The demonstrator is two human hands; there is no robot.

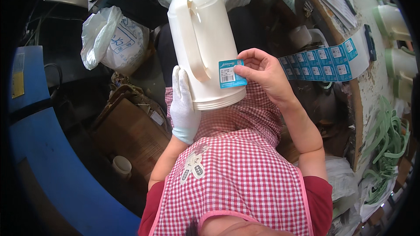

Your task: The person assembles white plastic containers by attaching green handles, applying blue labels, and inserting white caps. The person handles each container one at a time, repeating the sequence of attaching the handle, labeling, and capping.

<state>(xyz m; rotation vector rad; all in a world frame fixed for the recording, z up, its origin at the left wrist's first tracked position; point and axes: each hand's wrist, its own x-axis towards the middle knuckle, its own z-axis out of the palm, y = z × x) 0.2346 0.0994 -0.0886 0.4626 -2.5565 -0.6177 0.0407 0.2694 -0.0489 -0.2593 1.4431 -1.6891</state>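
A cream plastic vacuum flask casing (212,35) with a side handle (194,43) lies over my lap, its narrow neck away from me and its threaded rim near me. Along its left side my left hand (181,102), in a white glove, presses with the fingers straight and together, steadying it. My bare right hand (267,72) pinches the right edge of a blue label (227,76) with a barcode between thumb and fingers. That label lies against the casing's lower right side; how much of it is stuck down I cannot tell.
To the right, a strip of blue labels (323,61) stretches toward a worn bench (361,105). Green straps (385,148) and more casings (396,22) are there too. At left stand a stuffed plastic bag (127,43), cardboard (127,126), a white cup (121,166) and a blue cabinet (65,170).
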